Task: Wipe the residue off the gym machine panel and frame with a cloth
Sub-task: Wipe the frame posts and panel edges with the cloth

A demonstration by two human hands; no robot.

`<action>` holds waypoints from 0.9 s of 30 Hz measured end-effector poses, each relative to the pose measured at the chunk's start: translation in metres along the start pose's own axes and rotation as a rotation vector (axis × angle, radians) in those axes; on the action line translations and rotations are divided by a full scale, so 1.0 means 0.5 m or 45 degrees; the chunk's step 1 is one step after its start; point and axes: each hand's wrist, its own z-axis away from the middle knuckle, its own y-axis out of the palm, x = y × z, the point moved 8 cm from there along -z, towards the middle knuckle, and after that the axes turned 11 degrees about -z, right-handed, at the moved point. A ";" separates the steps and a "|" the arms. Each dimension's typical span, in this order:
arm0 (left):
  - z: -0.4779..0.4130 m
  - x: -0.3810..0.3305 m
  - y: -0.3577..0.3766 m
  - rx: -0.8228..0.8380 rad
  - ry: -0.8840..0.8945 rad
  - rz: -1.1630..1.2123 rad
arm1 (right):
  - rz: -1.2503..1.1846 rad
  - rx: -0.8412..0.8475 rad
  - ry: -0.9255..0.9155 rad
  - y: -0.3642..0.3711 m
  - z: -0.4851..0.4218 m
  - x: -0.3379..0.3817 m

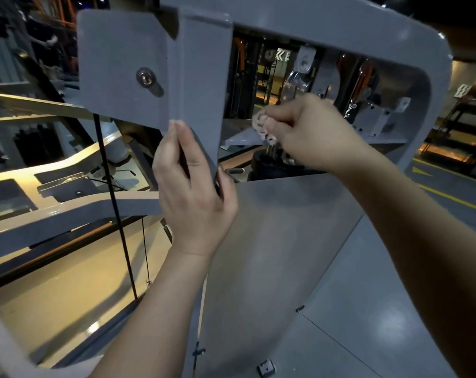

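Cloth [261, 126] is up inside the frame opening, just above the top edge of the panel [286, 255]. It's bunched into a small wad, pinched between the thumb and curled fingertips of the right hand [307, 132]. It's pale, pinkish-white with dark speckles (grime or print, I can't tell), and only a little pokes out past the fingers. It looks to be against a grey ledge behind the bracket [155, 64], though blur makes the contact hard to call.

Left hand [193, 192] is clamped on the bracket's lower end, fingers curled round one edge and thumb wrapped over the other. That's a firm brace.

My read is that this is the awkward inner-corner wipe. To do it well, let out more cloth so a flat face meets the metal, not a hard knot. Use short strokes drawn back toward the opening, and turn to a fresh face once it loads up. Keep the knuckles off the pulley [294, 85] just behind the hand. The left hand's grip should steady the reach.

Further out, the frame [433, 77] curves over the top and down the right side, smooth grey. The panel's upper part shows an uneven sheen, which may be residue or just light. A black cable [108, 173] hangs well off to the left.
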 end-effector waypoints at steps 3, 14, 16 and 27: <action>-0.002 0.000 0.000 -0.011 -0.003 0.007 | -0.014 -0.078 0.033 -0.038 0.045 -0.052; 0.001 0.000 -0.005 -0.029 -0.027 0.035 | -0.044 -0.390 -0.129 0.022 0.084 -0.028; 0.002 0.002 -0.006 -0.040 -0.018 0.028 | 0.064 -0.454 -0.033 -0.013 0.093 -0.088; 0.007 -0.012 -0.010 0.210 -0.092 -0.085 | 0.093 -0.660 -0.173 -0.017 0.115 -0.147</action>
